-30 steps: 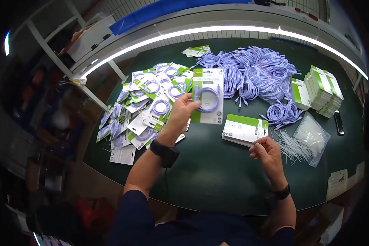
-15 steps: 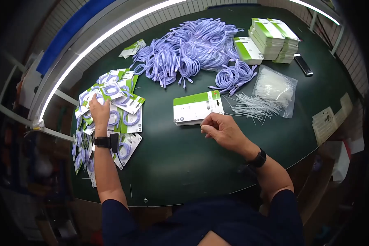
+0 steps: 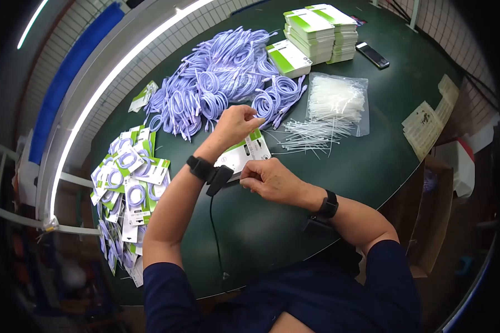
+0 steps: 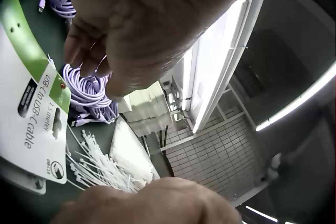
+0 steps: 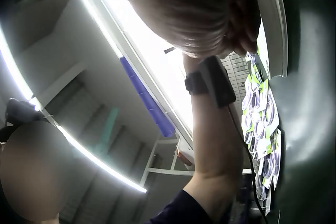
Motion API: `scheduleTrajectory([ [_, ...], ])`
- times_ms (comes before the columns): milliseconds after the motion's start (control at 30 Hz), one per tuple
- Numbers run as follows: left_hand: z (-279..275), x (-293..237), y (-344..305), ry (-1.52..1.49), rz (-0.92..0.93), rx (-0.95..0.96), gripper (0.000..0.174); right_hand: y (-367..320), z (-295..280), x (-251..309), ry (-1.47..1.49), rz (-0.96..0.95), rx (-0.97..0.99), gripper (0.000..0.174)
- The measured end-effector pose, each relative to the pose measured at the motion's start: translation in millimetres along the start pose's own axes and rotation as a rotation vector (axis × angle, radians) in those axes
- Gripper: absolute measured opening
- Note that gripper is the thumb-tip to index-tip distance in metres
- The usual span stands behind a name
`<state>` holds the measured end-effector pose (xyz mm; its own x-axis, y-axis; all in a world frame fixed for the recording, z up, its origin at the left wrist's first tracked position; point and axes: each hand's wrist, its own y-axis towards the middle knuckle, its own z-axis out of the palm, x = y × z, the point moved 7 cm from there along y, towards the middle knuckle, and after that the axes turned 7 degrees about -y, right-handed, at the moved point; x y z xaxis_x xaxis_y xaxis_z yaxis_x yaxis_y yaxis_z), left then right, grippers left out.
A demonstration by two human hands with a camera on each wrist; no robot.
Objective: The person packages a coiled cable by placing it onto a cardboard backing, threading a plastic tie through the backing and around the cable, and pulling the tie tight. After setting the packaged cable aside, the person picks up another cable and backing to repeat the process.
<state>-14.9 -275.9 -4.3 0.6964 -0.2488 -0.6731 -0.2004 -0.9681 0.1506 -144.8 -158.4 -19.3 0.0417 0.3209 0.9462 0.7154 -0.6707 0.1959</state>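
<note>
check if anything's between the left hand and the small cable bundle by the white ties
Nothing visible stands between the left hand and that cable bundle; the card stack lies below, seemingly outside that path.

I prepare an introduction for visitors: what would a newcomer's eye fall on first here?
Probably the heap of lilac cables toward the far side of the green table, then the carded cables piled at its left. In the middle, the left hand and right hand are close to white-and-green cards.

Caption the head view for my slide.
Both hands near printed cards, between carded purple cables and loose white ties.
</note>
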Motion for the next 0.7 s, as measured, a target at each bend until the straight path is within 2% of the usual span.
scheduleTrajectory([
  [100, 40, 9, 33, 0.124, -0.205, 0.148, 0.036, -1, -3, 1, -0.078, -0.081, -0.043, 0.012],
  [233, 43, 0, 50, 0.304, -0.085, 0.094, 0.034, -1, -3, 0, -0.136, -0.161, -0.108, 0.014],
  [400, 35, 16, 54, 0.265, -0.086, 0.078, 0.032, -1, -1, 1, -0.149, -0.182, -0.098, 0.014],
  [500, 18, 31, 50, -0.018, -0.211, -0.014, 0.025, -3, -1, 6, -0.156, -0.205, -0.085, 0.012],
  [533, 10, 32, 47, -0.02, -0.214, -0.022, 0.025, -4, -1, 7, -0.158, -0.211, -0.086, 0.011],
  [600, -10, 27, 33, -0.755, -0.291, -0.119, 0.016, -5, -1, 8, -0.151, -0.194, -0.073, 0.011],
  [633, -22, 23, 26, -0.762, -0.289, -0.132, 0.016, -4, -2, 8, -0.144, -0.178, -0.066, 0.011],
  [700, -44, 7, 5, -1.014, -0.276, -0.188, 0.009, -3, -4, 10, -0.143, -0.164, -0.047, 0.011],
])
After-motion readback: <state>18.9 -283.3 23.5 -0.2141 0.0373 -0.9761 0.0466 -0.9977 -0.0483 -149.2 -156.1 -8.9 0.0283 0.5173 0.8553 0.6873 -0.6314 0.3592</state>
